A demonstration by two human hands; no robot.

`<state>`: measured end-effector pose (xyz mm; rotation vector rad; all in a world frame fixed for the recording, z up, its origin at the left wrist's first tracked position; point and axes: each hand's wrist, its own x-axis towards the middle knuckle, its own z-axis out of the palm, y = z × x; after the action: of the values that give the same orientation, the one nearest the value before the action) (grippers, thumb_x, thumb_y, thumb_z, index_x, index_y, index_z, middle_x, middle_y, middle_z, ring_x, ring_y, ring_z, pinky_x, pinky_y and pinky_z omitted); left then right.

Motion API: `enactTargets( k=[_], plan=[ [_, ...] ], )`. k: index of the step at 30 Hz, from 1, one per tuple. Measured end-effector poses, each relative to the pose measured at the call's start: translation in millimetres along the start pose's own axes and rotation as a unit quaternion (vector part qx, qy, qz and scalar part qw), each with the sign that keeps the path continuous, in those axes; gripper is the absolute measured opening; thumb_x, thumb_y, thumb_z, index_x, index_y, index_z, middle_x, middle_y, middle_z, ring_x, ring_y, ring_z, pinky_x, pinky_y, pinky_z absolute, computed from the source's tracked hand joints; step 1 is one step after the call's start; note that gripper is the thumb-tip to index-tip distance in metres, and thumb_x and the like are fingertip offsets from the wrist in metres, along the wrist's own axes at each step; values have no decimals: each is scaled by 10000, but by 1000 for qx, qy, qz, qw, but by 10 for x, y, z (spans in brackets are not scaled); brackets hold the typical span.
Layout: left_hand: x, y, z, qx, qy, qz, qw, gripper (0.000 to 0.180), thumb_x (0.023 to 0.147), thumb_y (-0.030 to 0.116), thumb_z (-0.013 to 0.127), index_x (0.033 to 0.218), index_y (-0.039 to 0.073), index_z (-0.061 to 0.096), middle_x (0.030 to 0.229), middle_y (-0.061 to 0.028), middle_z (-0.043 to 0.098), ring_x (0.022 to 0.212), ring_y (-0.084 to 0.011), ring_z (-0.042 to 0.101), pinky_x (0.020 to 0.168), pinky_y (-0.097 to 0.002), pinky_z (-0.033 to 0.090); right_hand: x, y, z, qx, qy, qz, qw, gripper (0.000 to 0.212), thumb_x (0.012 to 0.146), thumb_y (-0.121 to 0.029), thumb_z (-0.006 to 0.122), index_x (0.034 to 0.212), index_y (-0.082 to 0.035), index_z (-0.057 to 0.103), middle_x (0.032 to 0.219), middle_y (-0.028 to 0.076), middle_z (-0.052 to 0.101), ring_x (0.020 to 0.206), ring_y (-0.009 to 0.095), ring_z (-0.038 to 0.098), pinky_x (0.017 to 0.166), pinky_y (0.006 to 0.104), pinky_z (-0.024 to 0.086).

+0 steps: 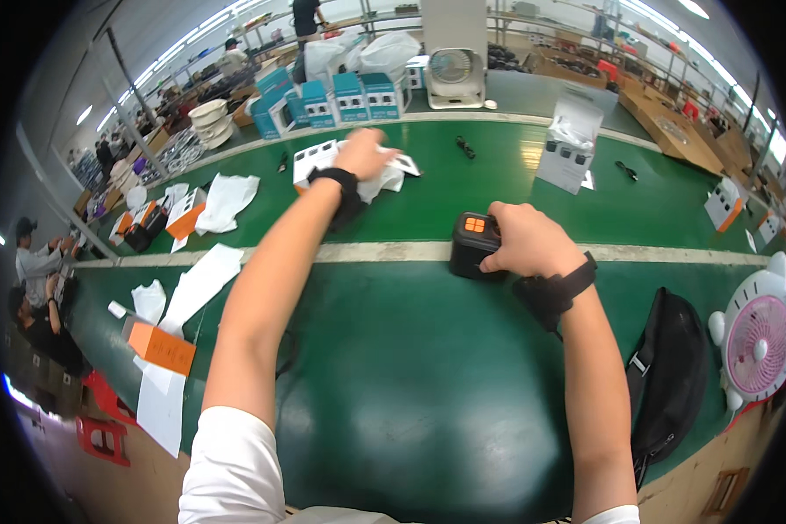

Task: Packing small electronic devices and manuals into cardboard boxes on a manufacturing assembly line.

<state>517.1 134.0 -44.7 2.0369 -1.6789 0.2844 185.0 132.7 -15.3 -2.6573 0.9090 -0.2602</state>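
My right hand (533,240) is closed around a black boxy device (473,253) with a patch of orange squares on top. It holds the device at the pale strip between the near tabletop and the green belt. My left hand (367,155) reaches across the belt, over a white printed box (314,162) and crumpled white plastic wrap (382,182). Motion smears its fingers, so whether they grip anything is unclear. Both wrists wear black straps.
An open white box (571,148) and short black cables stand or lie on the green belt (498,188). Blue boxes (349,98) and a white fan (456,77) are behind it. An orange box (162,348) lies left; a black bag (671,375) and pink-white fan (758,341) are right.
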Motion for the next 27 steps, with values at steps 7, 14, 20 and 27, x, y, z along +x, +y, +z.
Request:
enactTargets(
  k=[7,14,20,27],
  plan=[
    [366,-730,78,58,-129,-115,983,295,709,145,674,950,-24,674,954,-241,663,896,-339,651,793,-370,505,25,27,-43,-10,-34,27,999,488,627,-229,814,1002,-5,595,978,186,658,931,338,641,805,401,525],
    [44,142,-309,43,-1,12,999,155,751,93,647,799,-51,675,712,-216,647,694,-307,674,649,-378,517,45,90,-51,15,13,33,999,488,604,-264,812,930,28,597,920,197,656,874,343,640,772,405,515],
    [-876,916,-981,-123,10,41,992,86,855,50,535,869,-28,569,661,-206,590,594,-333,620,590,-413,478,-72,191,-406,103,35,16,994,491,567,-300,810,849,66,643,803,199,655,768,307,652,718,375,513],
    [-1656,1296,-1389,-147,2,136,980,149,837,-90,500,963,-12,485,729,-175,579,677,-283,645,596,-359,489,-621,-233,-842,556,153,-94,812,452,733,-214,762,1059,42,581,962,80,648,820,148,638,739,283,532]
  ],
)
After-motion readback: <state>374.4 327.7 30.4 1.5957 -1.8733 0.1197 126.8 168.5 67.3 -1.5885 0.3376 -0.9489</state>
